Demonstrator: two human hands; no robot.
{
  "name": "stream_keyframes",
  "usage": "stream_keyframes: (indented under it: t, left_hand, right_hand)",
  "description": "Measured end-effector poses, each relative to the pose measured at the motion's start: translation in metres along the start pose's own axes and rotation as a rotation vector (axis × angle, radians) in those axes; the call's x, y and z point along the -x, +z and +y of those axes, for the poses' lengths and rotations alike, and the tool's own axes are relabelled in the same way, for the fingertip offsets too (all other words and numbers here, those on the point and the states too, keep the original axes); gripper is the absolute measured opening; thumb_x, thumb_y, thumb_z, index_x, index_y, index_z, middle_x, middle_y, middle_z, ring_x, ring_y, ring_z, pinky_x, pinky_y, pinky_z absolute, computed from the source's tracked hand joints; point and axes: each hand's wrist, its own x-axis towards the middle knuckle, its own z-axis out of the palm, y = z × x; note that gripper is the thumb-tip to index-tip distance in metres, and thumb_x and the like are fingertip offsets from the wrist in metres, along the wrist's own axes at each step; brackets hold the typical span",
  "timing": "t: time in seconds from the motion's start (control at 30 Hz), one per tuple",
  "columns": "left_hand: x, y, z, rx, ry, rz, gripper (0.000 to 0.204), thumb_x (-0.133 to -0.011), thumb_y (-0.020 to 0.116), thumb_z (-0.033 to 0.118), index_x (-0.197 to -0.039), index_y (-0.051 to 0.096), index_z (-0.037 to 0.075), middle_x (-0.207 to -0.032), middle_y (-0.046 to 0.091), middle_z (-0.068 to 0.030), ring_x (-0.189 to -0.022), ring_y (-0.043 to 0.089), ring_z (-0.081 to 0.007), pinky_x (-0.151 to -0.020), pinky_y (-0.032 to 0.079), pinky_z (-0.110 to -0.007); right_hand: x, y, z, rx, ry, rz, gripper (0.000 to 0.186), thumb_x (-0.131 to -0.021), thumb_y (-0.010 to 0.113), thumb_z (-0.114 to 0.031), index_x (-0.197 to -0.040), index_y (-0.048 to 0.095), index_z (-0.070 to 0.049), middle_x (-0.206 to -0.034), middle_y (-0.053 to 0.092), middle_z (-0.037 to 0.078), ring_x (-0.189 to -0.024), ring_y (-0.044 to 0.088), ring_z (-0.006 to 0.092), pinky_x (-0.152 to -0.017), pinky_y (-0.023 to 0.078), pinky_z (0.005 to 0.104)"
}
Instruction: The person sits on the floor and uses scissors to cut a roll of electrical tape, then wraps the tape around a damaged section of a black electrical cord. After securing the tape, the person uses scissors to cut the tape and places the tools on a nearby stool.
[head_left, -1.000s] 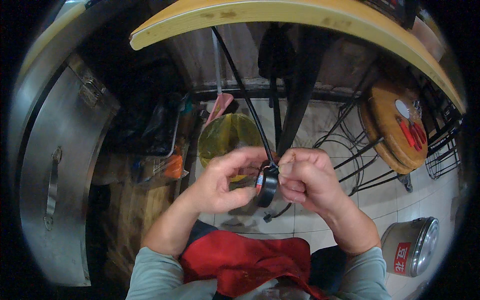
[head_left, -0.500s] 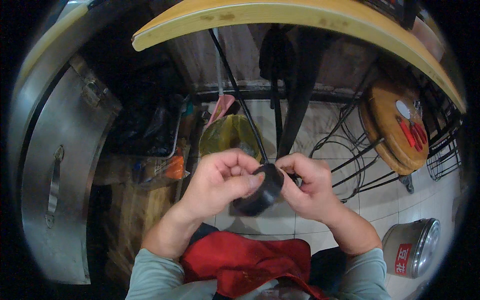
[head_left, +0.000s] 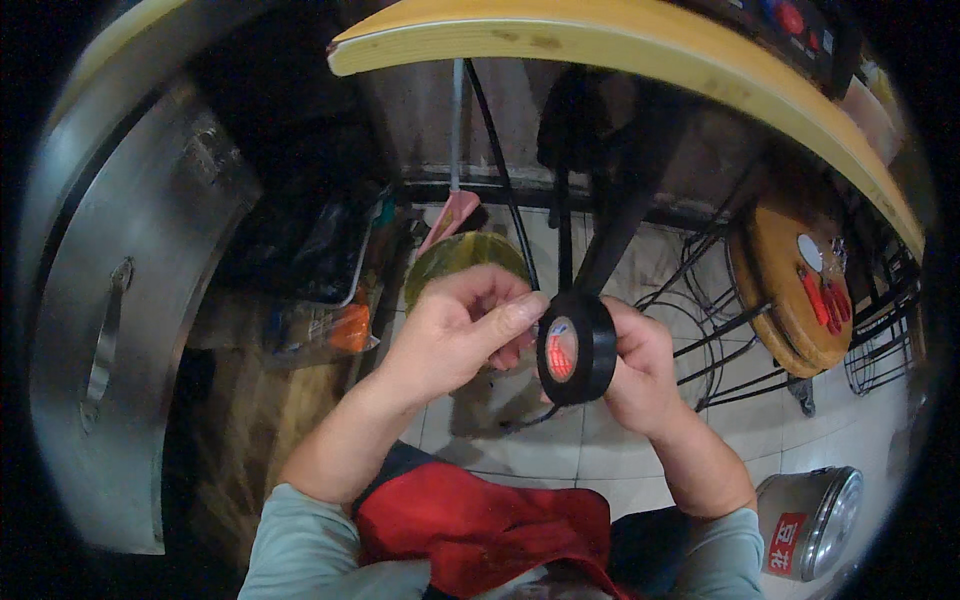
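I see right hand [head_left: 640, 365] gripping black tape roll [head_left: 577, 348] edge-on | left hand [head_left: 455, 335] pinching at its near rim | black cable [head_left: 500, 170] directly behind.

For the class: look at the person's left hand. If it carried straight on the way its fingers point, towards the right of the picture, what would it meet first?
The left hand already touches the black tape roll, thumb at its rim, so the roll comes first, then probably the right hand behind it; depth is unclear.
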Motion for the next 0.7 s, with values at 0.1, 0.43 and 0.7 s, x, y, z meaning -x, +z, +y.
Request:
stream_keyframes:
  t: [0.1, 0.43, 0.7]
  left_hand:
    - [-0.003, -0.002, 0.007, -0.05, -0.006, 0.011, 0.015, -0.088, 0.067, 0.016, -0.088, 0.063, 0.001, -0.073, 0.064, -0.0034, -0.06, 0.058, -0.0082, -0.053, 0.046, -0.021]
    - [0.008, -0.002, 0.008, -0.253, 0.225, -0.074, 0.008, -0.084, 0.063, 0.007, -0.081, 0.062, 0.0, -0.077, 0.064, -0.003, -0.069, 0.058, -0.0083, -0.062, 0.047, -0.024]
    - [0.001, -0.002, -0.015, -0.385, 0.592, -0.057, 0.002, -0.078, 0.061, 0.001, -0.08, 0.062, 0.001, -0.07, 0.059, -0.005, -0.062, 0.055, -0.0108, -0.054, 0.043, -0.026]
  right_hand:
    - [-0.002, 0.008, -0.008, -0.219, 0.136, 0.012, 0.024, -0.097, 0.052, -0.02, -0.107, 0.053, 0.002, -0.091, 0.064, 0.008, -0.076, 0.063, 0.0127, -0.065, 0.052, 0.0268]
    - [-0.011, 0.013, -0.004, -0.176, 0.225, 0.198, 0.034, -0.096, 0.049, -0.034, -0.098, 0.054, 0.0, -0.065, 0.061, 0.012, -0.05, 0.057, 0.0165, -0.05, 0.05, 0.0319]
    - [-0.01, 0.022, -0.02, -0.478, 0.567, 0.305, 0.03, -0.094, 0.044, -0.026, -0.088, 0.051, 0.002, -0.056, 0.053, 0.013, -0.033, 0.041, 0.0197, -0.043, 0.052, 0.0372]
